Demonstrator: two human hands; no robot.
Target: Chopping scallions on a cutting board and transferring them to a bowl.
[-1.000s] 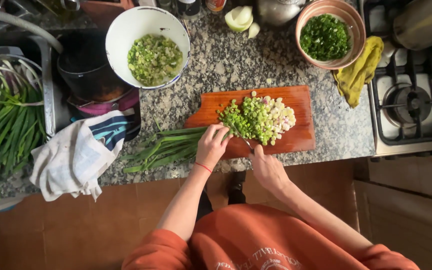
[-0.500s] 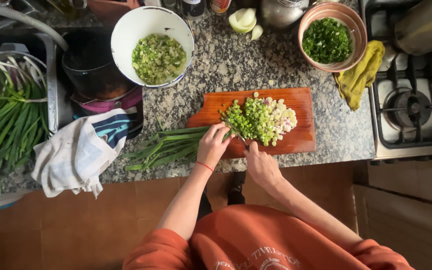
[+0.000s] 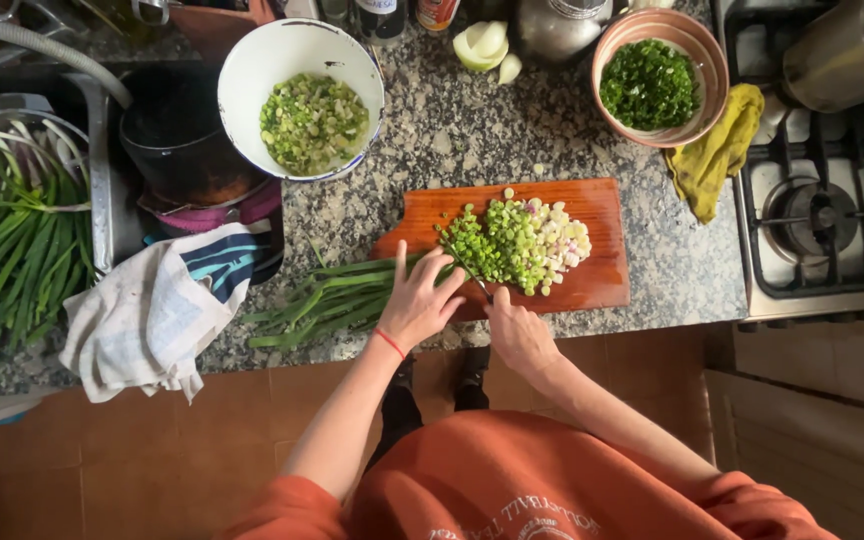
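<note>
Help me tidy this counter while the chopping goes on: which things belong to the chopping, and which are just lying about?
In use:
left hand pressing the green onion stalks
right hand holding the knife
cutting board
chopped pile
white bowl of chopped greens

Lying about:
yellow cloth
striped towel
metal kettle

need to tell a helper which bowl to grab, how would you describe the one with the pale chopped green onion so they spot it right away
Start from the wooden cutting board on the granite counter and look up-left toward the sink. The white bowl sits there, holding pale green and white chopped pieces. The other bowl, near the stove, is terracotta with darker greens.
</note>
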